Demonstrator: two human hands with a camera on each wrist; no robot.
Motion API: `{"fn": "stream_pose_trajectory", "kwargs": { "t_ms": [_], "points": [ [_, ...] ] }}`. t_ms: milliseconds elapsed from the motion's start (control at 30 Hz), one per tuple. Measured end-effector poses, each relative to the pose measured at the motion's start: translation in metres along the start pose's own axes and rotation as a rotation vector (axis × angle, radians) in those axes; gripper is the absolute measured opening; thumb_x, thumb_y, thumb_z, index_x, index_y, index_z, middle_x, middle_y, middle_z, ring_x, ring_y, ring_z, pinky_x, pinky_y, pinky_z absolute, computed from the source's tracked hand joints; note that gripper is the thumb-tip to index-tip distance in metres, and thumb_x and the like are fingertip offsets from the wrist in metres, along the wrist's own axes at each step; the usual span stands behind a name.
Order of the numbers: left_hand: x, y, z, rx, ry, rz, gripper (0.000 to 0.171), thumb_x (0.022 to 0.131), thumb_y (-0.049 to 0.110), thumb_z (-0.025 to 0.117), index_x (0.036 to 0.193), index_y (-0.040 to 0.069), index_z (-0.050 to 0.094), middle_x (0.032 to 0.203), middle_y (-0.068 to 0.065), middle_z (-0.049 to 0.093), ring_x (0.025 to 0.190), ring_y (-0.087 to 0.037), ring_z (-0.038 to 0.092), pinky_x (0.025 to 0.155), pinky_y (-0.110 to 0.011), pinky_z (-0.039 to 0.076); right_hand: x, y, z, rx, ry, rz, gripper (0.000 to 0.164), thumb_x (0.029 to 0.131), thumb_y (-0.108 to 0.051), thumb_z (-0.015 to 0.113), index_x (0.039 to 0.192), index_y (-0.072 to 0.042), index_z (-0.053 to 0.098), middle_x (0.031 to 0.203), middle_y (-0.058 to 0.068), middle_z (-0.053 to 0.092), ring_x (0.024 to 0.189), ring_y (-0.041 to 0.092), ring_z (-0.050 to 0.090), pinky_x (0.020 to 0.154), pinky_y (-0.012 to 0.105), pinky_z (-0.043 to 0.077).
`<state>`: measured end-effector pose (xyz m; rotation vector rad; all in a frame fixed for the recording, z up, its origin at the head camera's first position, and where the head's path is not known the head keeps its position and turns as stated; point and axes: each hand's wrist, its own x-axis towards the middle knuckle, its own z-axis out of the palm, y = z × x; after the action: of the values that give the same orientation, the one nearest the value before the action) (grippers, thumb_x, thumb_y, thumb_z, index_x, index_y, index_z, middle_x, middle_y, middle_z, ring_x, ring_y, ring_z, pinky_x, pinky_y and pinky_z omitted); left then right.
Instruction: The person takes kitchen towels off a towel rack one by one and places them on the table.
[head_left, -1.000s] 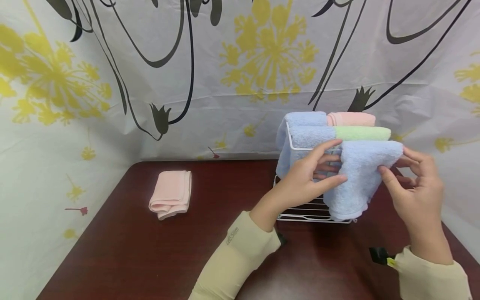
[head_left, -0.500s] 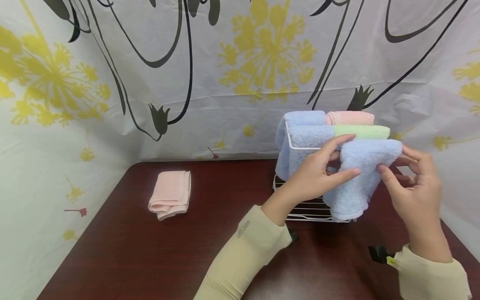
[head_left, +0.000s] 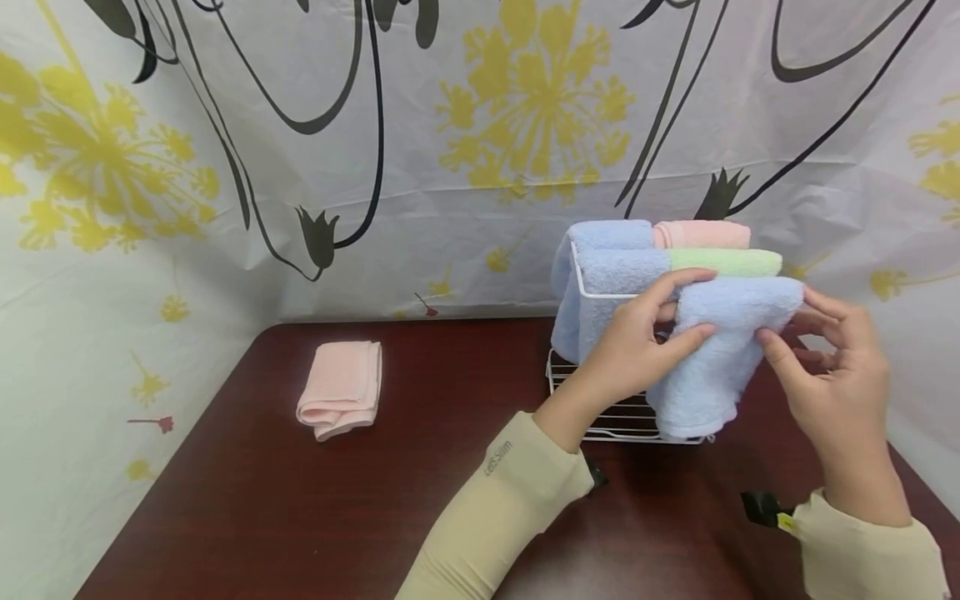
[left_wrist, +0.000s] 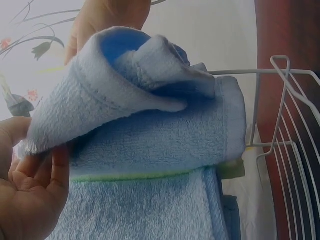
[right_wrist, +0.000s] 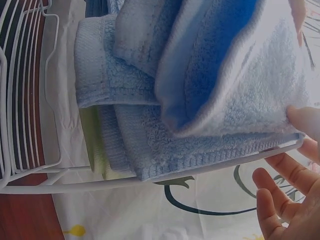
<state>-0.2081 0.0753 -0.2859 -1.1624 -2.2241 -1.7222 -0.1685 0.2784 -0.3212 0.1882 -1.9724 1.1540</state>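
A light blue towel [head_left: 708, 383] hangs folded over the front bar of a white wire rack [head_left: 609, 296], its lower part hanging over the rack's base. My left hand [head_left: 637, 354] pinches the towel's left upper edge, thumb in front and fingers behind. At the right upper corner, my right hand [head_left: 843, 375] pinches the cloth between thumb and fingers; its other fingers stay loosely bent beside the rack's bar [right_wrist: 220, 167]. From below, the left wrist view shows the towel's front layer [left_wrist: 85, 95] bulging away from the layer behind.
Behind it on the rack hang more blue towels [head_left: 622, 268], a green towel [head_left: 727, 263] and a pink towel [head_left: 705, 236]. A folded pink towel [head_left: 341, 383] lies on the dark red table [head_left: 247, 500] at left. A patterned curtain [head_left: 420, 250] stands behind the table.
My left hand has moved right, from beside the front blue towel's left edge to pinching it. The right hand keeps its place at the right corner.
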Motion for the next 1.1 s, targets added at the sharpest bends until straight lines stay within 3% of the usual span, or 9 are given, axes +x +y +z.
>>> {"fn": "stream_pose_trajectory", "kwargs": {
  "t_ms": [300,733,867,967,1100],
  "points": [
    [-0.006,-0.001,-0.009,-0.007,0.013,0.007,0.050,0.096,0.010,0.066,0.142,0.015,0.047,0.116,-0.014,0.073,0.093,0.006,0.063,0.069,-0.013,0.054,0.000,-0.001,0.001,-0.056,-0.003,-0.014,0.059,0.083,0.007,0.073,0.138,-0.005,0.056,0.113,-0.029,0.050,0.093,-0.013,0.057,0.077,-0.002,0.043],
    [-0.014,-0.001,-0.021,-0.015,0.030,0.046,0.047,0.095,0.008,0.066,0.140,0.010,0.050,0.089,-0.011,0.073,0.055,-0.003,0.042,0.056,-0.015,0.043,0.000,-0.002,-0.001,-0.101,-0.006,-0.014,0.059,0.084,0.008,0.071,0.138,-0.009,0.056,0.104,-0.031,0.052,0.093,-0.015,0.056,0.078,-0.003,0.041],
    [-0.015,0.000,-0.024,-0.023,0.054,0.070,0.046,0.095,0.007,0.066,0.138,0.008,0.051,0.065,-0.006,0.054,0.050,-0.004,0.030,0.051,-0.016,0.036,0.000,-0.001,-0.002,-0.085,-0.012,-0.033,0.059,0.084,0.012,0.068,0.138,-0.008,0.056,0.101,-0.030,0.053,0.094,-0.017,0.057,0.077,-0.003,0.041],
    [-0.014,0.001,-0.028,-0.027,0.090,0.096,0.045,0.094,0.006,0.067,0.137,0.006,0.052,0.060,-0.003,0.041,0.050,-0.003,0.026,0.050,-0.016,0.034,0.000,0.000,-0.002,-0.079,-0.012,-0.047,0.058,0.084,0.013,0.066,0.138,-0.007,0.056,0.102,-0.031,0.053,0.096,-0.017,0.057,0.077,-0.003,0.041],
    [-0.016,0.003,-0.035,-0.014,0.131,0.112,0.045,0.094,0.007,0.068,0.136,0.007,0.052,0.058,-0.001,0.035,0.049,-0.003,0.024,0.050,-0.017,0.032,0.001,0.002,-0.003,-0.068,-0.010,-0.074,0.057,0.085,0.015,0.063,0.137,-0.005,0.056,0.102,-0.032,0.054,0.096,-0.017,0.057,0.076,-0.003,0.040]
  ]
}}
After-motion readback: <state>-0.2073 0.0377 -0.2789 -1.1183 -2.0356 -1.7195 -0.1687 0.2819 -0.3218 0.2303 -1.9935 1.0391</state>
